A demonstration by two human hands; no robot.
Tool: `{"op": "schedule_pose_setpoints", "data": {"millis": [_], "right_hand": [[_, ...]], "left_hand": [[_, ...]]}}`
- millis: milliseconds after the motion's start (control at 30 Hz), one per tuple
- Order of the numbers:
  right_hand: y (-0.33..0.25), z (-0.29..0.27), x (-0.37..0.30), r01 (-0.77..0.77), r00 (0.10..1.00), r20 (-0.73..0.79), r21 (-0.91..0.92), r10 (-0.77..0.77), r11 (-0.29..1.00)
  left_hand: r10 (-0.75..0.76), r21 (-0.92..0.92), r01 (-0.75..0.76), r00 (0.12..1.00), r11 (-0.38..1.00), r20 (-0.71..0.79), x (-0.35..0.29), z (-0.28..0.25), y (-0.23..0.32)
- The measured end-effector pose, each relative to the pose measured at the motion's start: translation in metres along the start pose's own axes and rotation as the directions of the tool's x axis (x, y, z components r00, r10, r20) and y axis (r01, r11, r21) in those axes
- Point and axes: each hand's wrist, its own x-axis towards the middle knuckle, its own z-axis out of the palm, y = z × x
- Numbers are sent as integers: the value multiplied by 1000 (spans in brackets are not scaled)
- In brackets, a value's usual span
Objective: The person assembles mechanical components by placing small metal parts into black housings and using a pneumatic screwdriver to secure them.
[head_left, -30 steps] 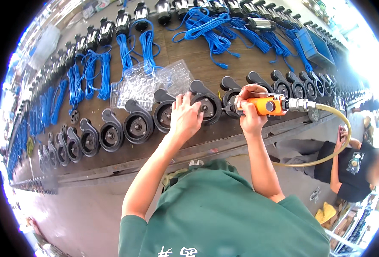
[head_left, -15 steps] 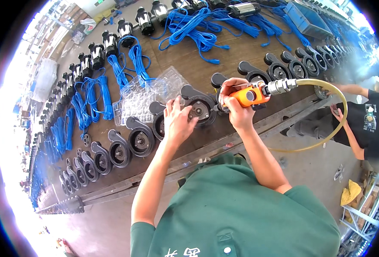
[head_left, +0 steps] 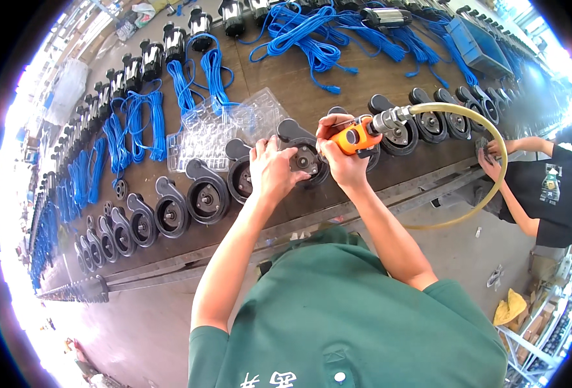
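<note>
My left hand [head_left: 273, 171] is on a black snail-shaped pump casing [head_left: 313, 169], fingers along its left rim and thumb reaching over the metal plate inside. An orange air screwdriver [head_left: 356, 137] is gripped in my right hand [head_left: 344, 161], just right of that casing. The tool lies tilted, its bit end toward the casing; my fingers hide the tip. From its metal coupling [head_left: 391, 119] a yellowish hose [head_left: 507, 145] loops out to the right. Another casing [head_left: 240, 178] sits close beside my left hand.
Similar casings [head_left: 207, 199] line the table's near side. Clear plastic trays [head_left: 198, 147] lie beyond my left hand. Motors [head_left: 200, 29] with bundled blue cables [head_left: 305, 45] fill the far side, near a blue crate [head_left: 478, 48]. A co-worker [head_left: 544, 187] works at the right.
The air screwdriver and my right hand have come closer to the casing, leftward. My left thumb has shifted lower on the plate. The whole view has shifted slightly.
</note>
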Motion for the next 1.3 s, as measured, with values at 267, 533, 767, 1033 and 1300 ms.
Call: {"op": "schedule_pose_setpoints", "data": {"millis": [267, 533, 767, 1033, 1300], "right_hand": [[19, -5, -4, 16, 998, 59, -149, -8, 989], [23, -3, 2, -5, 999, 52, -151, 13, 988], [25, 2, 14, 14, 998, 61, -170, -3, 985], [26, 7, 32, 55, 998, 39, -136, -50, 989], [34, 5, 33, 55, 997, 59, -167, -46, 984]], "left_hand": [[14, 36, -15, 999, 999, 31, 6, 2, -1], [-5, 129, 0, 999, 992, 38, 6, 4, 4], [-9, 184, 6, 1000, 983, 16, 5, 10, 5], [-60, 152, 51, 997, 987, 51, 7, 7, 7], [-50, 124, 45, 998, 991, 33, 4, 5, 5]]}}
